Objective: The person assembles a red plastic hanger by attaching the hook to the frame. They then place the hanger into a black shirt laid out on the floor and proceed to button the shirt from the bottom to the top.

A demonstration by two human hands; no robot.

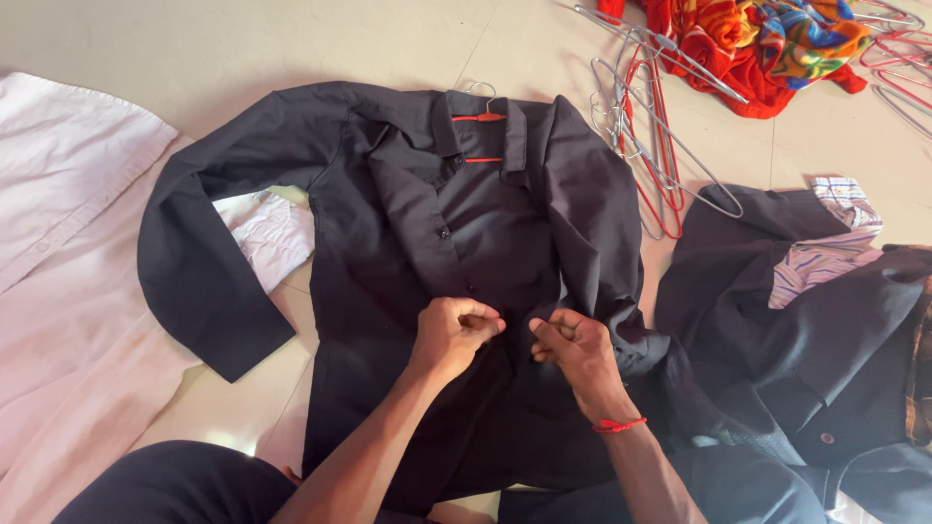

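A black long-sleeved shirt (427, 223) lies spread on the tiled floor, hung on a red hanger (480, 117) whose hook shows at the collar. My left hand (454, 330) pinches the left edge of the shirt's front placket near the middle. My right hand (573, 344), with a red thread at the wrist, grips the right edge of the placket beside it. Both hands are closed on fabric, a few centimetres apart. Several small buttons run up the placket above my hands.
A white garment (68, 243) lies at the left, partly under the black sleeve. Several wire hangers (650, 146) lie at the upper right by a bright red and orange cloth (767, 44). A dark jacket (806, 330) with a striped shirt sits at the right.
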